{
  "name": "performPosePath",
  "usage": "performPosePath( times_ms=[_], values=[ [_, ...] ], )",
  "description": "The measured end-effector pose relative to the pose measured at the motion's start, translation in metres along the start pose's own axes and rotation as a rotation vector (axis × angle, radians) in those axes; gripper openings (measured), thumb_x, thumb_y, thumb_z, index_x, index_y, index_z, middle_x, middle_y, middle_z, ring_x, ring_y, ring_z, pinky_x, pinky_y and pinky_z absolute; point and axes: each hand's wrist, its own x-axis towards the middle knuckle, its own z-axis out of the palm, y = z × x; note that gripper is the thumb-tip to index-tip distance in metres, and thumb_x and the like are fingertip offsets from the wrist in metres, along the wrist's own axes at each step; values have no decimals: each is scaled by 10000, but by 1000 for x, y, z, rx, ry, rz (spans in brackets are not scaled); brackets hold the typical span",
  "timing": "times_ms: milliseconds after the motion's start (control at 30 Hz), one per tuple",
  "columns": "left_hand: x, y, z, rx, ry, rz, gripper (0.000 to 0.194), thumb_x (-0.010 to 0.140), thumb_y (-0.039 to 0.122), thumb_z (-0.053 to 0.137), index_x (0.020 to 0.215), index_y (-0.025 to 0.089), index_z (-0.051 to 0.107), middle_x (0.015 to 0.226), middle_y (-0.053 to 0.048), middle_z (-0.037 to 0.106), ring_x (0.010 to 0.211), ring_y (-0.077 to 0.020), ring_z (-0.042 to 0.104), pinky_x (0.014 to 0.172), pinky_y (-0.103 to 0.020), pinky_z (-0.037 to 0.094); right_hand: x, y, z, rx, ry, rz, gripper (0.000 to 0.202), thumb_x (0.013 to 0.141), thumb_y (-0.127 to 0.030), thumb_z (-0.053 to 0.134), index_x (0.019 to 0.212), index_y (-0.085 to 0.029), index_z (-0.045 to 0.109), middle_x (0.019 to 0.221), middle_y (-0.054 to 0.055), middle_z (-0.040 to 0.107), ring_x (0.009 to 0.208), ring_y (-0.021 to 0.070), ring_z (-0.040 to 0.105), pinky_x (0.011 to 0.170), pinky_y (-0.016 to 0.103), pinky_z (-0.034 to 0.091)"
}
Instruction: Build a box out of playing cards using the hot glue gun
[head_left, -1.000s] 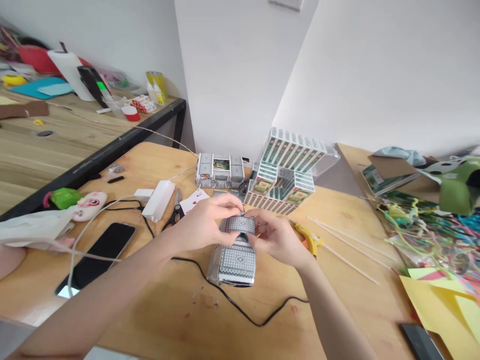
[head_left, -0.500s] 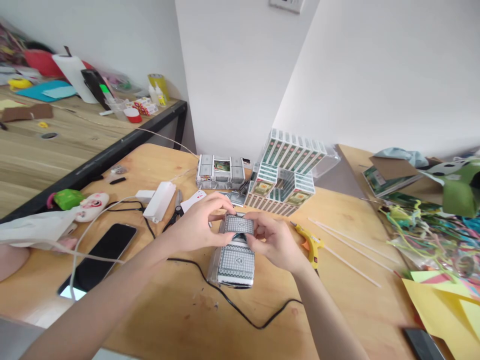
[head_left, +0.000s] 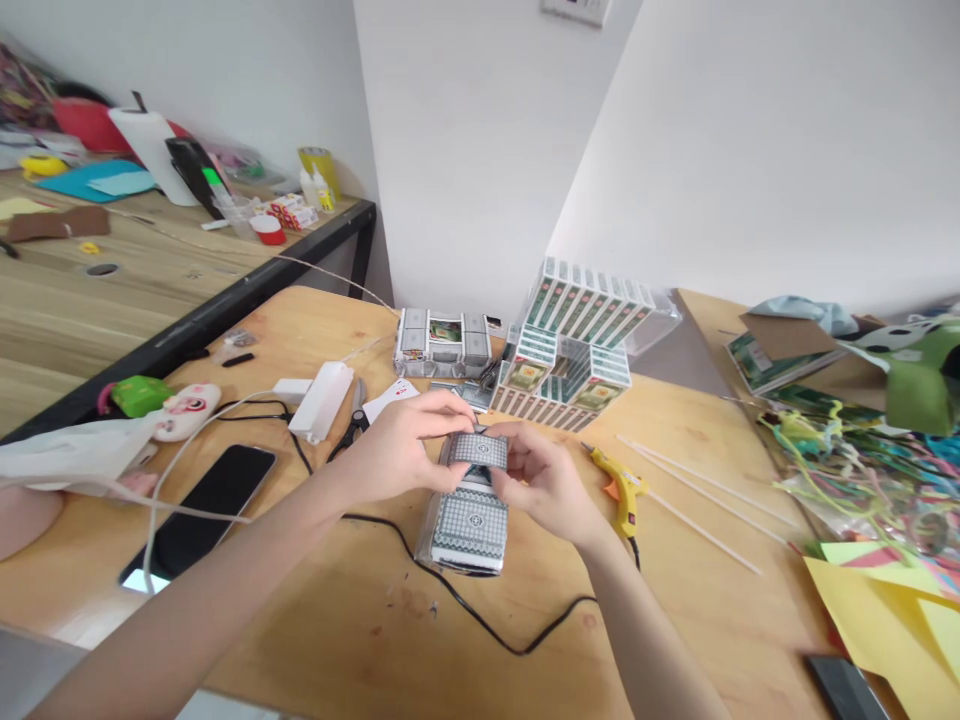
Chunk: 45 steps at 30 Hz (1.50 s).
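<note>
A patterned playing card (head_left: 482, 450), its middle bowed upward, is pinched between my two hands. My left hand (head_left: 420, 445) grips its left side with thumb and fingers, and my right hand (head_left: 536, 470) grips its right side. Beneath and in front of it lies a block covered with grey-and-white patterned cards (head_left: 470, 530), its left side wrapped in clear plastic. Behind my hands sits a similar card-covered structure (head_left: 442, 342). To its right rises a stack of green-and-white card boxes (head_left: 574, 345).
A yellow glue gun (head_left: 624, 490) and thin white sticks (head_left: 705, 515) lie at right. On the left are scissors (head_left: 355, 425), a white box (head_left: 321, 400) and a phone (head_left: 202, 510). A black cable (head_left: 480, 625) crosses the near table.
The card block has shifted very slightly left at its near end. Both hands keep nearly the same hold on the bowed card.
</note>
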Motion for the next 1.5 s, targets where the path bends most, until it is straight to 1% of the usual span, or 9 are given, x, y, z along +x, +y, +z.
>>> performPosePath(
  times_ms=[133,367,500,733,967,1167,1333,1433,1500],
  values=[
    [1,2,0,73,-3,81,196,705,156,650,897,178,686,1025,-49,665,920,-180,630,855,-310,524,0,-2,1,17,14,6,300,759,-218,624,1052,-217,557,813,9,602,685,120,572,615,259,498],
    [-1,4,2,61,25,50,178,721,153,651,892,170,696,1013,-49,678,908,-171,632,845,-302,523,0,0,1,106,10,26,340,761,-264,647,1060,-228,490,878,21,600,761,131,584,635,253,504],
    [-3,2,4,45,50,36,181,718,164,661,895,175,699,1011,-51,682,909,-176,636,844,-314,530,0,3,1,133,15,3,324,759,-268,662,1028,-226,486,819,3,586,707,115,557,605,242,478],
    [-5,1,7,66,91,6,224,693,177,670,914,196,704,1048,-48,692,944,-193,651,881,-340,537,1,3,1,29,73,-73,278,772,-319,658,998,-209,540,723,-15,573,638,111,539,565,247,462],
    [-9,-3,9,36,102,-29,246,698,181,679,943,195,699,1080,-50,687,987,-198,646,906,-338,524,1,0,-1,-4,59,-101,237,779,-280,647,991,-215,565,664,-40,532,569,91,497,514,221,440],
    [-6,-1,12,14,89,7,205,714,149,656,913,184,692,1064,-54,676,993,-190,630,915,-332,506,1,0,-3,-8,16,-58,274,802,-323,624,1046,-224,550,737,-14,564,648,113,544,566,238,477],
    [-6,-1,13,-7,80,-24,210,722,164,659,925,198,699,1075,-48,679,1001,-195,633,910,-335,513,-1,1,-3,31,0,-46,297,795,-341,640,1050,-225,545,755,-6,581,657,118,558,574,245,493],
    [-7,-1,12,10,84,-31,208,718,171,662,920,196,703,1077,-47,682,995,-192,637,913,-333,512,0,0,-2,-50,17,-60,272,804,-315,618,1050,-219,554,690,-28,545,597,105,525,545,233,484],
    [-7,-1,12,29,89,-24,202,712,167,659,908,187,705,1062,-48,686,976,-190,643,902,-331,516,0,-3,-1,-140,32,-95,256,811,-285,599,1053,-209,561,675,-33,533,581,99,513,558,237,492]
  ],
)
